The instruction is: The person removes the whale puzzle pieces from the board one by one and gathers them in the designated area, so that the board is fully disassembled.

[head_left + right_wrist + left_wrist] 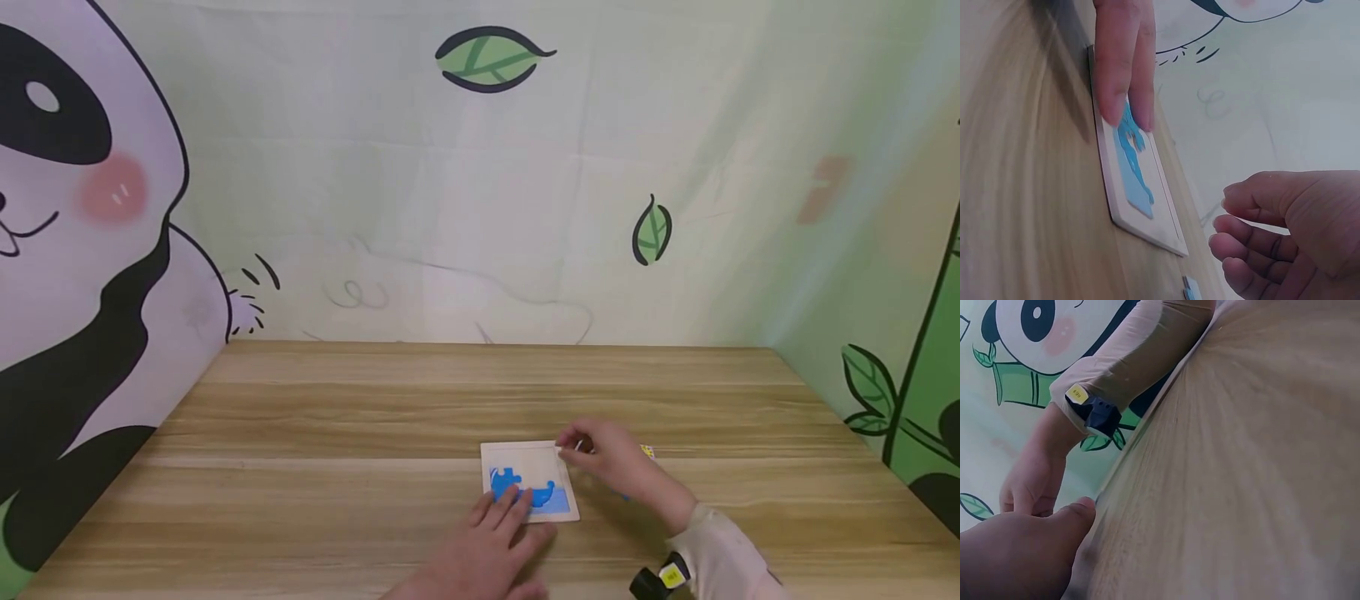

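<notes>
A square wooden puzzle board lies on the table with blue pieces set in its lower part; its upper area shows bare wood. My left hand rests extended fingers on the board's lower left, covering part of the blue pieces. Those fingers also press on it in the right wrist view. At the board's upper right corner is my right hand, thumb and fingers bent toward each other. A small whitish patch shows between them; I cannot tell whether they pinch a piece.
Other puzzle pieces, with yellow and blue showing, lie right of the board, partly hidden behind the right hand. The wood-grain table meets a wall cloth printed with a panda and leaves. A dark device is strapped to the right wrist.
</notes>
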Demonstrator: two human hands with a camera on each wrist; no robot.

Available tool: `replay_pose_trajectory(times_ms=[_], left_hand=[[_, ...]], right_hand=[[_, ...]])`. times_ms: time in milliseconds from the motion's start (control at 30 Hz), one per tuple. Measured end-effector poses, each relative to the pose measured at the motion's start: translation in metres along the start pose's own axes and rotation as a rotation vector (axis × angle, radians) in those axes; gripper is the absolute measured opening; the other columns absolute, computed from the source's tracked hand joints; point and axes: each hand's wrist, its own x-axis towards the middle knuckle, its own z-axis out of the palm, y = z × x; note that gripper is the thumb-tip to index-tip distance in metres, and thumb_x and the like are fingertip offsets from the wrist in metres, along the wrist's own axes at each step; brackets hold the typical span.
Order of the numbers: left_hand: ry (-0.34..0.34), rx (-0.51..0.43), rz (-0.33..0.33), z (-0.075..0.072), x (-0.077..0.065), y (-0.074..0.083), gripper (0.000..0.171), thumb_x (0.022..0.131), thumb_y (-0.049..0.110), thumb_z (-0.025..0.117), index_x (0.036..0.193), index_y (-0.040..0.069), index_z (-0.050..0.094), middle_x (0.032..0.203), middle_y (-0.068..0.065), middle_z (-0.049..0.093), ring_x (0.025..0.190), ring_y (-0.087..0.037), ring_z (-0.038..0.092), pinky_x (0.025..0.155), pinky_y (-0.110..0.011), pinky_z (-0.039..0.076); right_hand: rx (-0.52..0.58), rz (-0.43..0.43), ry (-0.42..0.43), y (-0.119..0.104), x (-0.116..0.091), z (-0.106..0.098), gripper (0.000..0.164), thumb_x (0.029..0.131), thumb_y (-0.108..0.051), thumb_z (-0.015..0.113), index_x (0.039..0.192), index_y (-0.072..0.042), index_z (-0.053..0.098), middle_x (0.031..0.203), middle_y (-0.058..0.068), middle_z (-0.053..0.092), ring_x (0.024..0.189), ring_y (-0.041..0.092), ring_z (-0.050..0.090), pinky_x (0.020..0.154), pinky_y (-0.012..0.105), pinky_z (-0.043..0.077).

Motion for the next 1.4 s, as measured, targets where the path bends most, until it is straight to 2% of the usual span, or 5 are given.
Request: replay_pose_trajectory(times_ms=[233, 467, 767, 1133, 1400], left_hand=[[0.097, 0.058, 0.038, 0.007, -0.001, 0.002, 0.06, 0.098, 0.061, 0.025, 0.143, 0.025, 0.041, 0.151, -0.011, 0.041, 0.14, -0.029, 0.039, 0.108, -0.044, 0.04], [0.141, 0.118, 0.062, 0.009, -0.002, 0.002, 0.058, 0.099, 0.06, 0.028, 0.143, 0.026, 0.044, 0.149, -0.009, 0.045, 0.137, -0.028, 0.044, 0.105, -0.041, 0.043], [0.057, 0.042, 0.059, 0.006, -0.002, 0.001, 0.059, 0.099, 0.06, 0.025, 0.145, 0.027, 0.04, 0.152, -0.009, 0.04, 0.141, -0.029, 0.038, 0.108, -0.044, 0.04], [0.046, 0.012, 0.059, 0.007, -0.001, 0.0, 0.06, 0.099, 0.06, 0.024, 0.145, 0.025, 0.04, 0.152, -0.01, 0.04, 0.141, -0.029, 0.037, 0.107, -0.045, 0.041], [0.061, 0.007, 0.06, 0.009, -0.001, -0.001, 0.06, 0.098, 0.06, 0.027, 0.144, 0.024, 0.042, 0.15, -0.011, 0.043, 0.141, -0.029, 0.039, 0.106, -0.045, 0.042]], right_hand=[[0.015, -0.022, -0.037, -0.007, 0.007, 0.01, 0.011, 0.09, -0.012, 0.064, 0.096, -0.003, 0.067, 0.086, 0.002, 0.065, 0.075, 0.008, 0.055, 0.065, 0.019, 0.047], [0.027, -0.057, -0.059, -0.012, 0.011, 0.02, 0.012, 0.09, -0.011, 0.064, 0.098, -0.003, 0.067, 0.086, 0.002, 0.066, 0.075, 0.006, 0.055, 0.066, 0.018, 0.047], [0.047, -0.075, -0.109, -0.016, 0.017, 0.028, 0.014, 0.09, -0.01, 0.064, 0.1, -0.002, 0.067, 0.086, 0.002, 0.065, 0.074, 0.006, 0.054, 0.065, 0.018, 0.047], [0.047, -0.053, -0.17, -0.022, 0.023, 0.035, 0.019, 0.09, -0.012, 0.064, 0.105, -0.001, 0.068, 0.089, 0.002, 0.065, 0.074, 0.007, 0.055, 0.066, 0.019, 0.046], [0.049, -0.081, -0.172, -0.02, 0.026, 0.04, 0.016, 0.087, -0.009, 0.066, 0.1, 0.0, 0.068, 0.086, 0.004, 0.066, 0.07, 0.003, 0.053, 0.064, 0.018, 0.046]])
